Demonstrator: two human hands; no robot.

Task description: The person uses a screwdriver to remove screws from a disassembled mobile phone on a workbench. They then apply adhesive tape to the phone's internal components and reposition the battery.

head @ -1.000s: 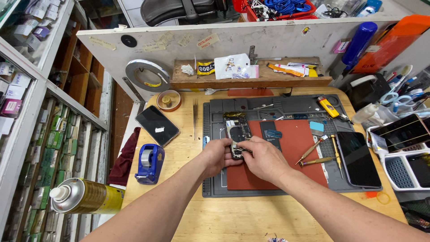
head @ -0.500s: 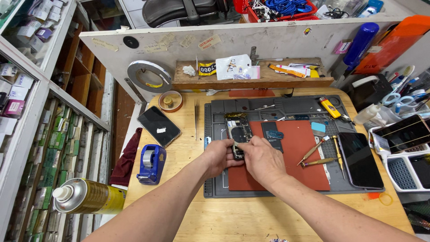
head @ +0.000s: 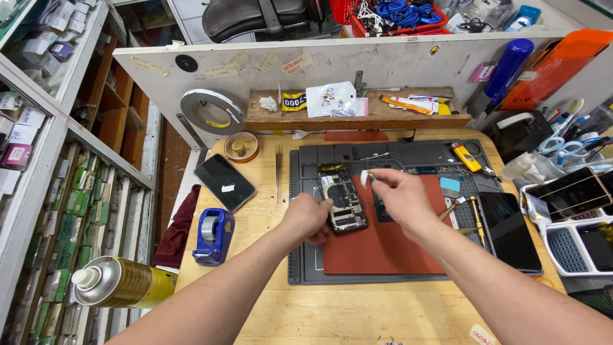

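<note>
Left hand (head: 308,219): fingers curled onto the lower left edge of the opened phone (head: 343,199), grip closed on it, pinning it flat.
Right hand (head: 401,197): raised just above and right of the phone, thumb and forefinger pinched together on a small white part (head: 364,177) (too small to tell what kind).
Opened phone: back off, insides up, lying on the red pad (head: 383,246) near its upper left corner, slightly tilted.
Red pad: sits on the grey work mat (head: 306,262), which lies on the wooden desk (head: 332,313).
Left of mat: tweezers (head: 278,167), a black phone (head: 225,182) face up, a blue tape dispenser (head: 212,235), a spray can (head: 121,282) lying at the desk's edge.
Right of pad: dark phone (head: 509,230) face up, screwdrivers (head: 474,216) beside it, yellow tool (head: 466,157) near the mat's top edge.
Back: wooden shelf (head: 357,118) with small packets, a tape roll (head: 204,110) leaning on the divider wall.
</note>
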